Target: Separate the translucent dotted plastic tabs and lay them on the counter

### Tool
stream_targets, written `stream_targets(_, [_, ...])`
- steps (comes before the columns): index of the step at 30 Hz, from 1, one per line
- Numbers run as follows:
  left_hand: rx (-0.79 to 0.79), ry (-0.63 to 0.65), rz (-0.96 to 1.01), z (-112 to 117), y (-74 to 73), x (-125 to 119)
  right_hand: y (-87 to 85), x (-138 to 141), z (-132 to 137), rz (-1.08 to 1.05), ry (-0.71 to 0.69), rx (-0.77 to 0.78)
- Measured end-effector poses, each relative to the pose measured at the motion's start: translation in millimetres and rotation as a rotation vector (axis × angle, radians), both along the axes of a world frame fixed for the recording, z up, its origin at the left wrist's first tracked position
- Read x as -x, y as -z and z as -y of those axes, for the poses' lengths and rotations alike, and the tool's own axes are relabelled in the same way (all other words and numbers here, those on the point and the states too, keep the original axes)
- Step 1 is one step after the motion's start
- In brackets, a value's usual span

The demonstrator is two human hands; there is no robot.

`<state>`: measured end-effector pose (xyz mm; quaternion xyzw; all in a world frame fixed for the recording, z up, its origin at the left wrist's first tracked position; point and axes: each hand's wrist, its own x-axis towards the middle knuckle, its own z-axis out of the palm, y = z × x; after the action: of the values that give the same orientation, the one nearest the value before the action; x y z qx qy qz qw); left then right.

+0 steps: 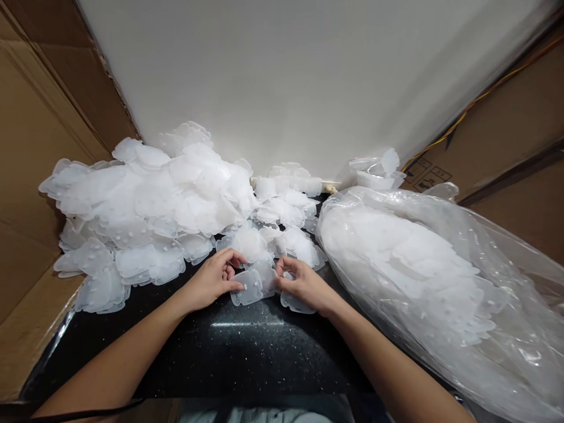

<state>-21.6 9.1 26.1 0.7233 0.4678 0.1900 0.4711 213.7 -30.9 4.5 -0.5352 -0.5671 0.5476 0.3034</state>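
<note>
In the head view, my left hand (217,277) is closed, with thumb and forefinger at the left edge of a thin translucent plastic piece (250,288). The piece has rounded corners and small raised dots, and it tilts above the front of the black tabletop. My right hand (305,283) is closed too, its thumb and fingertips pinching at the right side of a second overlapping plastic piece (267,276). Under my right hand, another translucent piece (294,302) lies on the table. Just behind both hands are more loose pieces (249,242).
A large heap of the same pieces (154,194) covers the table's left side. To the right lies a big clear plastic bag (440,276) full of them. A smaller bag (372,170) stands near the white wall (282,76). Cardboard (39,153) borders the left; cartons (506,123) stand right.
</note>
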Motion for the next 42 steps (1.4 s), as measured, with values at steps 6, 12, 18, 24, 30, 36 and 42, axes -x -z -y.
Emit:
stream_targets(6, [-0.048,0.09,0.061,-4,-20.1,10,-8.2,-27,2,-0.047,0.008,0.256])
stream_targets(12, [0.076,0.171,0.117,-2,-22.7,9,-4.5,-30,-1,-0.123,0.042,0.246])
stream_targets(18, [0.016,0.205,-0.099,0,-13.1,8,-3.5,-32,-1,-0.078,-0.01,0.19])
stream_targets(24, [0.184,0.098,-0.033,-3,-6.2,6,-4.5,-33,-2,-0.065,-0.043,0.174])
stream_targets(30, [0.229,0.057,0.013,-5,-7.4,5,-6.2,-33,-1,-0.08,-0.074,0.139])
stream_targets(36, [0.274,0.042,0.056,-5,-5.3,6,-6.4,-33,0,-0.068,-0.097,0.083])
stream_targets(42, [0.265,0.025,0.069,-5,-5.3,5,-4.3,-34,-1,-0.052,-0.102,0.072])
